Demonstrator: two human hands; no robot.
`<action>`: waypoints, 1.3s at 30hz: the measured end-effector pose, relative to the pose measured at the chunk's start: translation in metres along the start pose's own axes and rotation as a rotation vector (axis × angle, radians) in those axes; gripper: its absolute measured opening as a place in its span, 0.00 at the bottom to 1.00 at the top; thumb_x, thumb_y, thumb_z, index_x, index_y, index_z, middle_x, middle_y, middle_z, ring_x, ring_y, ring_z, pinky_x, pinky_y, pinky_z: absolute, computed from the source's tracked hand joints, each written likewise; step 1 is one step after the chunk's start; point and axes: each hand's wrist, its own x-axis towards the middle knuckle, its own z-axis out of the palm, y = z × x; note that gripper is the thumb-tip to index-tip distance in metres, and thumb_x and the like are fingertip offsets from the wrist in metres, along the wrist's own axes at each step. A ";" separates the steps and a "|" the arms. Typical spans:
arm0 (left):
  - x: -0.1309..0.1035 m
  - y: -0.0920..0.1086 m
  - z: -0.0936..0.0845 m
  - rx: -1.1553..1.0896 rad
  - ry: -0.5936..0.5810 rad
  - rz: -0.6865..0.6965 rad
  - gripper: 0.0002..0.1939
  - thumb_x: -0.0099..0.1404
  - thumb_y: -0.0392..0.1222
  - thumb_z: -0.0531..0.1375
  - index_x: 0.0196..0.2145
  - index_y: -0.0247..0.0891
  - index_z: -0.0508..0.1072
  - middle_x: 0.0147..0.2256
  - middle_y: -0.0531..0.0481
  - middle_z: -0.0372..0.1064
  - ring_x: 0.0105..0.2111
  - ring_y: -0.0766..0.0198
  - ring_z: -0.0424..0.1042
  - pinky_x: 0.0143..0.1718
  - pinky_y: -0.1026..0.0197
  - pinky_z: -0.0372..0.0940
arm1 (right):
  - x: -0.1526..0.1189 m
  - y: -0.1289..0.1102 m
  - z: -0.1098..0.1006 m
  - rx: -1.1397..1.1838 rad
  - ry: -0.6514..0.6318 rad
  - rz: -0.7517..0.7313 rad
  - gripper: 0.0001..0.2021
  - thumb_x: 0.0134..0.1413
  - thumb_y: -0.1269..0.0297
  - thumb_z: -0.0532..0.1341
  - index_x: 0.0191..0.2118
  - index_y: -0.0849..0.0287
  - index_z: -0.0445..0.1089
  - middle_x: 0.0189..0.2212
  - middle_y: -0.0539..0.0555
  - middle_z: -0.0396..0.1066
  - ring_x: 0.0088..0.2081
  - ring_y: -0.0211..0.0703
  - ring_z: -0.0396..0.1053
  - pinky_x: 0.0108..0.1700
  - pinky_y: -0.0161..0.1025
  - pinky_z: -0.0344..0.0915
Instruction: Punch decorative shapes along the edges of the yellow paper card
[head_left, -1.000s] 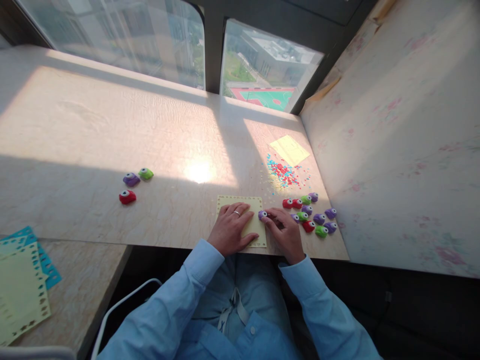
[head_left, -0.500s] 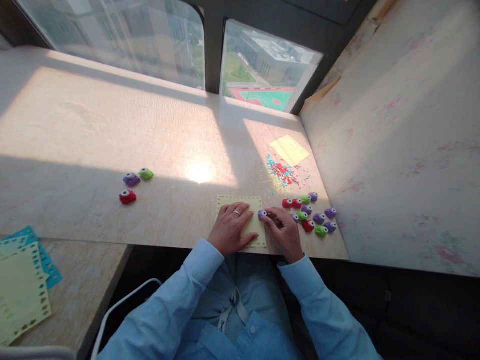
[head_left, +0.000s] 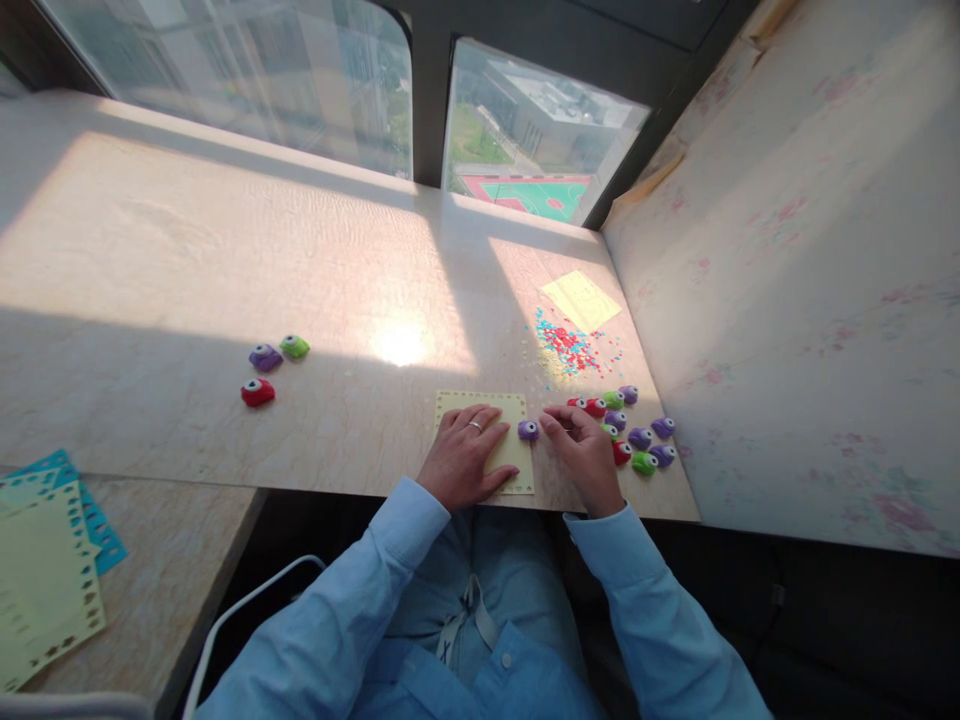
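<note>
Currently, the yellow sheet (head_left: 495,455), bordered with punched holes, lies on the tabletop (head_left: 337,430) close to its near edge. The left hand (head_left: 465,455) rests flat over the middle of the sheet, its fingers slightly spread and its thumb held apart; a ring circles one finger. At the right edge of the sheet sits a purple punch (head_left: 528,430), with neither hand gripping it. Just right of that punch, the right hand (head_left: 583,455) curls, thumb and forefinger close together; whether their tips touch I cannot tell.

Farther right of the sheet, red, green and purple punches (head_left: 644,463) cluster beside and partly behind this hand. Beyond the sheet, to the right, lie scattered red, blue and yellow paper bits (head_left: 574,350), then a yellow paper piece (head_left: 580,300). Well left of the sheet stand three more punches (head_left: 257,392): purple, green and red. Farther left and nearer the person are other yellow sheets (head_left: 52,580) and blue paper (head_left: 109,535).
</note>
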 end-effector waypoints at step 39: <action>0.000 0.002 -0.004 -0.035 -0.003 -0.004 0.21 0.62 0.53 0.63 0.49 0.39 0.73 0.57 0.39 0.66 0.59 0.46 0.61 0.56 0.43 0.56 | 0.047 -0.018 0.008 -0.258 -0.480 0.186 0.07 0.35 0.69 0.60 0.27 0.57 0.63 0.21 0.45 0.61 0.26 0.37 0.58 0.29 0.34 0.55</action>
